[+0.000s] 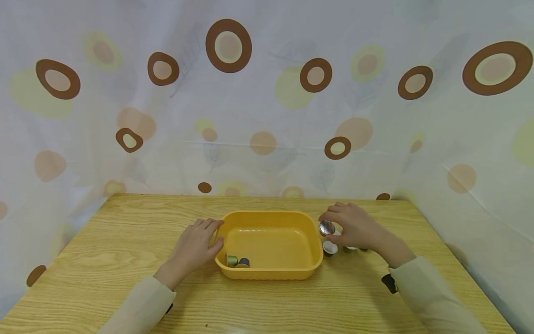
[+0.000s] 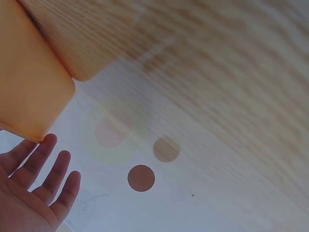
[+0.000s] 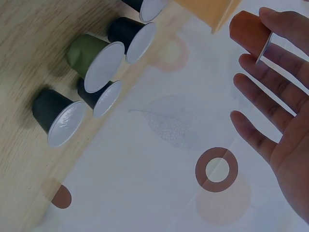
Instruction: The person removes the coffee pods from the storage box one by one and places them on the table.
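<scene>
My left hand (image 1: 189, 253) rests at the left end of a yellow plastic tray (image 1: 271, 274), fingers extended and touching its rim in the left wrist view. Inside the tray's near left corner lie a green coffee capsule (image 1: 232, 261) and a dark blue coffee capsule (image 1: 244, 263). Just beyond the tray's right side, my right hand (image 1: 356, 227) pinches an orange-brown coffee capsule (image 3: 248, 33) between thumb and fingers, above the table. Its silver lid shows in the head view.
Several more capsules lie on the wooden table (image 1: 267, 308) right of the tray, partly hidden by my right hand. The right wrist view shows a green capsule (image 3: 79, 55) among dark capsules (image 3: 50, 108). A patterned cloth (image 1: 267, 111) hangs behind the table.
</scene>
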{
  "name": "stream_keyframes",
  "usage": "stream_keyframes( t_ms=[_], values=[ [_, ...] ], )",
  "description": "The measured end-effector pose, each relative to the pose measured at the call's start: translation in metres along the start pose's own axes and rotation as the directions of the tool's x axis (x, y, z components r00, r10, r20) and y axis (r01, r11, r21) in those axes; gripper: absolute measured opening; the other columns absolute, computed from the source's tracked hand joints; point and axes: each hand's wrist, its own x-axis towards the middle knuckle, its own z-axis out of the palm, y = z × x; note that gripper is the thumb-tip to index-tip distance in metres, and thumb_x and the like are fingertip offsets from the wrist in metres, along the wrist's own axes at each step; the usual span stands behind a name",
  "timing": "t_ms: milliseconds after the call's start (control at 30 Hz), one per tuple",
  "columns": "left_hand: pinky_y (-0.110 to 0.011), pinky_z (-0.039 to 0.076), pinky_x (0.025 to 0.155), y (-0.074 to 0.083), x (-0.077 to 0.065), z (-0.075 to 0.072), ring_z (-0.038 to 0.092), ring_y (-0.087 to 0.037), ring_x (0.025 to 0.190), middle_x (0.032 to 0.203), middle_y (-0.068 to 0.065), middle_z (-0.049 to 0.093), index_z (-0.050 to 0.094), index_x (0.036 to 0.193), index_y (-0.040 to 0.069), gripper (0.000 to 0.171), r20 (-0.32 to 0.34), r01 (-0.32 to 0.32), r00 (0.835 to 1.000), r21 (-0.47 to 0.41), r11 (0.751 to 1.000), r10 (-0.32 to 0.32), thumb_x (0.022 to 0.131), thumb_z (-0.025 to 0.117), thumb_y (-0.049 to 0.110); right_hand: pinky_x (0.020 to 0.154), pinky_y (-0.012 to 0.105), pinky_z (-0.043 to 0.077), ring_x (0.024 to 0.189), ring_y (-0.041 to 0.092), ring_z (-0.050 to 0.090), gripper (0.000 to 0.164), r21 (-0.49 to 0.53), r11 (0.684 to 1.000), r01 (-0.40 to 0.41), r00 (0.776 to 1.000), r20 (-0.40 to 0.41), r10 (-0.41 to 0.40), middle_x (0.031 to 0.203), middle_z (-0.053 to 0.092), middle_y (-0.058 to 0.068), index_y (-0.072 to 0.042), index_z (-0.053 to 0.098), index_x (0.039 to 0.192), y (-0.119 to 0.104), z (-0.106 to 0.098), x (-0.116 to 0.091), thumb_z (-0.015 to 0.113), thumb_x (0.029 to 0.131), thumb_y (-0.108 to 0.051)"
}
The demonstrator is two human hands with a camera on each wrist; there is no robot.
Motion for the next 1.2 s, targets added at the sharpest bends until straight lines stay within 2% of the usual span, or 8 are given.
stream_keyframes(
  t_ms=[233, 567, 733, 933, 1100, 1200],
  values=[
    [-0.039, 0.049, 0.079, 0.0, 0.0, 0.001, 0.057, -0.022, 0.1, 0.109, -0.002, 0.064, 0.06, 0.118, 0.012, 0.036, -0.005, 0.001, 1.0, -0.004, 1.0, -0.001, 0.086, 0.056, 0.029, 0.069, 0.038, 0.046, 0.084, 0.016, 0.057, 0.029, -0.038, 0.999, -0.018, 1.0, 0.005, 0.018, 0.092, 0.063, -0.004, -0.015, 0.066, 0.097, 0.003, -0.001, -0.015, 0.074, 0.073, -0.028],
    [-0.039, 0.049, 0.079, -0.001, -0.001, 0.002, 0.058, -0.022, 0.1, 0.109, -0.002, 0.064, 0.06, 0.118, 0.012, 0.036, -0.011, -0.003, 1.0, -0.006, 1.0, 0.003, 0.085, 0.057, 0.029, 0.065, 0.032, 0.042, 0.077, 0.008, 0.051, 0.028, -0.036, 0.998, -0.048, 0.998, 0.033, 0.049, 0.086, 0.06, -0.01, -0.018, 0.066, 0.094, 0.009, 0.009, -0.033, 0.076, 0.07, -0.026],
    [-0.038, 0.049, 0.078, -0.002, 0.0, 0.003, 0.058, -0.022, 0.1, 0.109, -0.002, 0.064, 0.06, 0.117, 0.012, 0.036, -0.016, -0.008, 1.0, -0.004, 1.0, 0.008, 0.085, 0.058, 0.029, 0.066, 0.033, 0.043, 0.077, 0.008, 0.051, 0.029, -0.023, 0.998, -0.056, 0.998, 0.028, 0.057, 0.085, 0.059, -0.011, -0.018, 0.066, 0.094, 0.011, 0.015, -0.04, 0.077, 0.068, -0.026],
    [-0.038, 0.05, 0.078, -0.002, 0.0, 0.003, 0.058, -0.022, 0.099, 0.109, -0.002, 0.064, 0.06, 0.118, 0.012, 0.036, -0.018, -0.006, 1.0, -0.004, 1.0, 0.006, 0.085, 0.058, 0.029, 0.067, 0.036, 0.045, 0.077, 0.008, 0.052, 0.03, 0.003, 0.998, -0.066, 0.996, 0.065, 0.066, 0.086, 0.059, -0.011, -0.017, 0.066, 0.096, 0.012, 0.019, -0.048, 0.077, 0.069, -0.025],
    [-0.039, 0.049, 0.079, -0.002, 0.0, 0.002, 0.058, -0.022, 0.1, 0.109, -0.002, 0.064, 0.06, 0.118, 0.013, 0.037, -0.008, 0.002, 1.0, -0.001, 1.0, -0.002, 0.086, 0.056, 0.029, 0.067, 0.038, 0.047, 0.08, 0.013, 0.056, 0.031, 0.017, 0.998, -0.063, 0.996, 0.069, 0.061, 0.089, 0.062, -0.008, -0.017, 0.066, 0.096, 0.011, 0.023, -0.051, 0.077, 0.068, -0.025],
    [-0.039, 0.049, 0.078, -0.002, 0.0, 0.001, 0.058, -0.022, 0.1, 0.109, -0.002, 0.064, 0.06, 0.118, 0.013, 0.037, -0.007, 0.001, 1.0, -0.002, 1.0, -0.001, 0.086, 0.056, 0.03, 0.07, 0.043, 0.049, 0.088, 0.02, 0.06, 0.031, 0.02, 0.997, -0.07, 0.995, 0.074, 0.069, 0.091, 0.063, -0.006, -0.017, 0.066, 0.096, 0.01, 0.024, -0.054, 0.077, 0.069, -0.025]
  ],
)
